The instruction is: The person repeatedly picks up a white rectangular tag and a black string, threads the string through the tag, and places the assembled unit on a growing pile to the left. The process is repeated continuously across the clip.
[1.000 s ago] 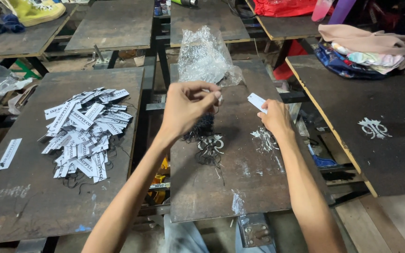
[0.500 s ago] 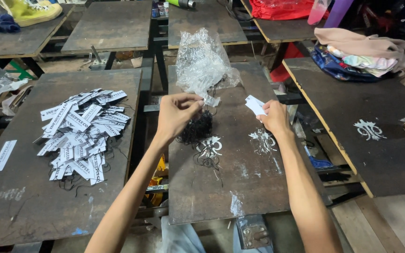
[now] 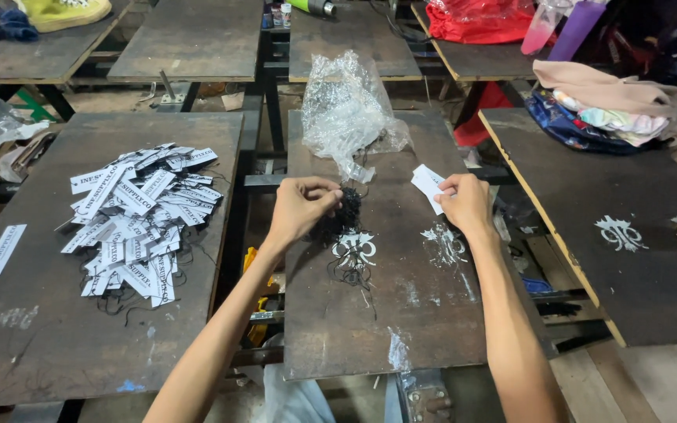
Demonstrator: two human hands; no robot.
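Observation:
My left hand [image 3: 301, 207] pinches at a tangled clump of black strings [image 3: 342, 223] that lies on the middle dark board [image 3: 370, 313]. My right hand [image 3: 464, 202] holds a small white paper tag [image 3: 428, 185] between thumb and fingers, a little above the board. Behind the strings sits a crumpled clear plastic bag [image 3: 348, 110]. A heap of white printed tags with black strings [image 3: 139, 215] lies on the left board [image 3: 41, 313].
One single white tag [image 3: 0, 251] lies at the left board's edge. Folded clothes [image 3: 605, 110] rest on the right board [image 3: 628, 235], with a red bag [image 3: 476, 19] behind. Gaps with metal frames separate the boards.
My left hand has dropped from chest height down onto the black strings. My right hand with the tag has moved slightly down and stayed to the right.

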